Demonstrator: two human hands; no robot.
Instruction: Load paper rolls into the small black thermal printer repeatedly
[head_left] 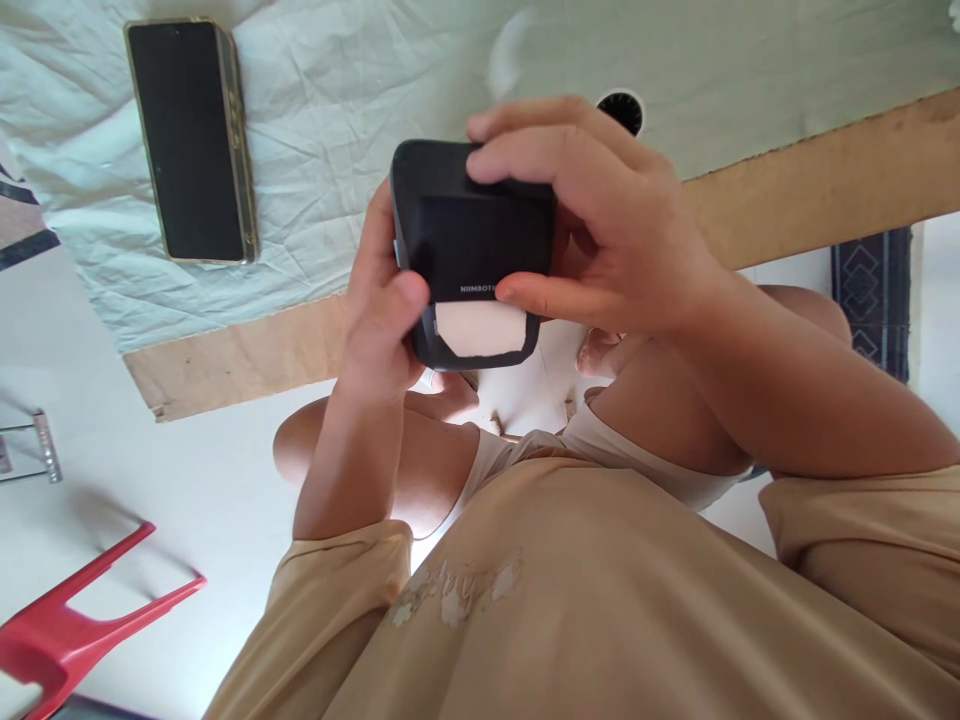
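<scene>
A black NIIMBOT label printer [484, 240] is held up in front of me, over the table's near edge. A dark panel with the brand lettering fills its middle, and a pale window-like area shows at its lower end. My left hand [382, 320] is closed around the printer's left side, thumb on its edge. My right hand [607, 215] grips the other side, with fingertips on the top and the thumb beside the lettering. The printer's underside is hidden.
A smartphone [187, 140] in a clear case lies on the pale green cloth [315, 130]. A small round dark object with a white rim [621, 112] sits behind my right hand. The wooden table edge [247, 350] runs below. A red plastic chair [67, 630] stands at lower left.
</scene>
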